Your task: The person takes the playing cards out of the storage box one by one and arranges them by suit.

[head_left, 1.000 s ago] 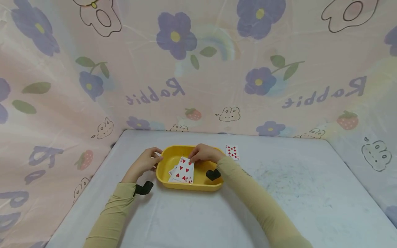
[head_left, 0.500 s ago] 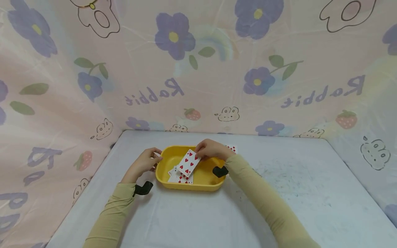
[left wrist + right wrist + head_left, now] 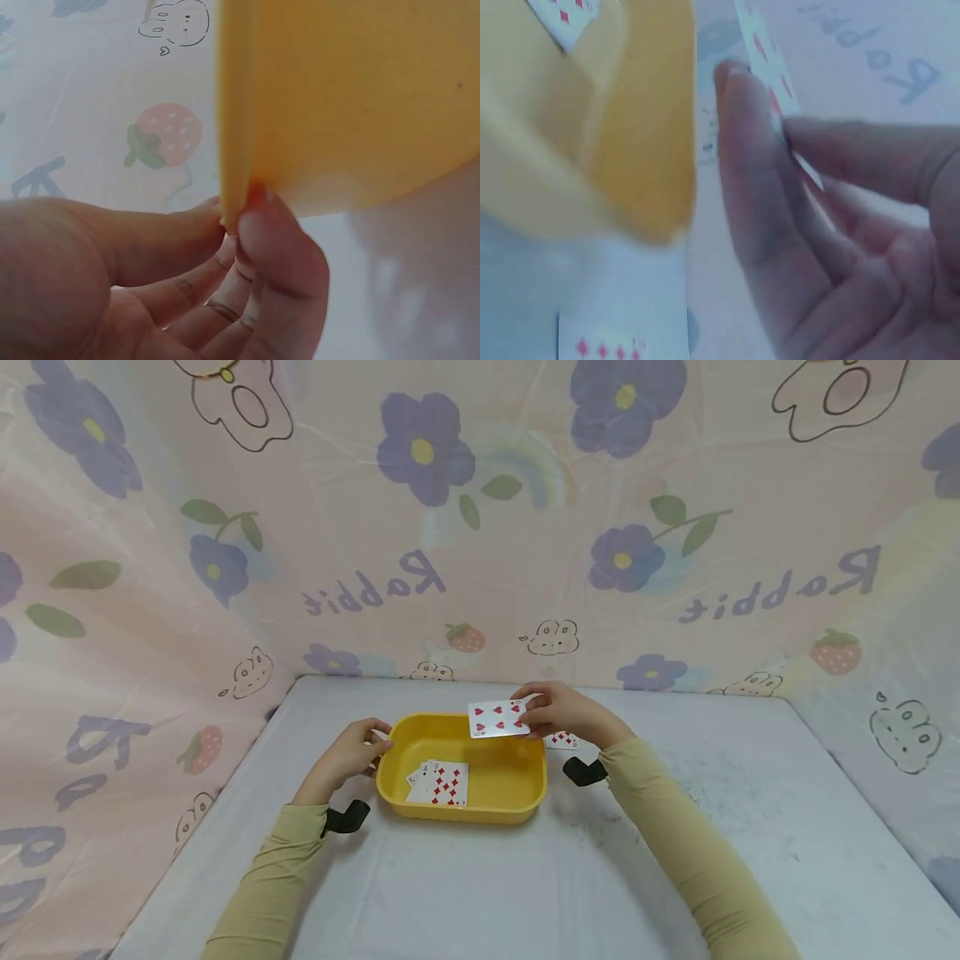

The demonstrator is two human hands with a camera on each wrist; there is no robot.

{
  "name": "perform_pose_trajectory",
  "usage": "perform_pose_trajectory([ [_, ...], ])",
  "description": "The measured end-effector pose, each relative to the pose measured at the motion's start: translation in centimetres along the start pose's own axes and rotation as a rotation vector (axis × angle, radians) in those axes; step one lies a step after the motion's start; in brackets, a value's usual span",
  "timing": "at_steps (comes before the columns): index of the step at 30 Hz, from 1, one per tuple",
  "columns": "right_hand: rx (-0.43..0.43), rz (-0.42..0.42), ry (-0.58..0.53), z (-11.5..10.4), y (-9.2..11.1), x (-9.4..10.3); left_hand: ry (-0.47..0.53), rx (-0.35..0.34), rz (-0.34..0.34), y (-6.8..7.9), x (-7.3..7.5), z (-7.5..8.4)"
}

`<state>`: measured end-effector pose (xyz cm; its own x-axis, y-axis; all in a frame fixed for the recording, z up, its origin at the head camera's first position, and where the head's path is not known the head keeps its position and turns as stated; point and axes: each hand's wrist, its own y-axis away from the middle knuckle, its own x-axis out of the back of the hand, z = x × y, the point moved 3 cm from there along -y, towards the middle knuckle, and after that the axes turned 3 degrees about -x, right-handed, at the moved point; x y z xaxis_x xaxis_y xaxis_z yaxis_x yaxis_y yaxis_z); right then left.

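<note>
My right hand point(image 3: 566, 710) pinches a six of hearts playing card point(image 3: 497, 719) between thumb and fingers, above the far right rim of a yellow tray point(image 3: 510, 814). In the right wrist view that card point(image 3: 769, 71) is seen nearly edge-on. My left hand point(image 3: 352, 750) grips the tray's left rim; the left wrist view shows thumb and finger pinching the yellow wall point(image 3: 234, 142). Inside the tray, at the lower left, lies a small overlapping pile of cards point(image 3: 446, 783) with a diamonds card on top. Beyond the right hand lies another diamonds card point(image 3: 562, 741), partly covered by that hand.
The tray stands on a white-covered table point(image 3: 420, 893) with dark smudges on its right side. A printed cloth point(image 3: 495, 543) with flowers and rabbits hangs behind and along both sides.
My right hand has lifted the six of hearts off the pile and carried it up and right to the tray's far rim, turning it sideways. My left hand has stayed put.
</note>
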<state>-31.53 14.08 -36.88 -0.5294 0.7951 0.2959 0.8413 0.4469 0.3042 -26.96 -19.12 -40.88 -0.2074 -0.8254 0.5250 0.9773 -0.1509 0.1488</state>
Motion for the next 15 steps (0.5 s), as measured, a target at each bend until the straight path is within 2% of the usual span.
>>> perform_pose_trajectory([
  [7,-0.021,0.176,-0.042,2.7,1.6,3.0,-0.009,0.002,0.009,-0.1,0.0,0.1],
  [15,-0.017,0.222,-0.13,5.8,2.9,5.2,-0.006,0.009,0.005,0.1,-0.1,0.2],
])
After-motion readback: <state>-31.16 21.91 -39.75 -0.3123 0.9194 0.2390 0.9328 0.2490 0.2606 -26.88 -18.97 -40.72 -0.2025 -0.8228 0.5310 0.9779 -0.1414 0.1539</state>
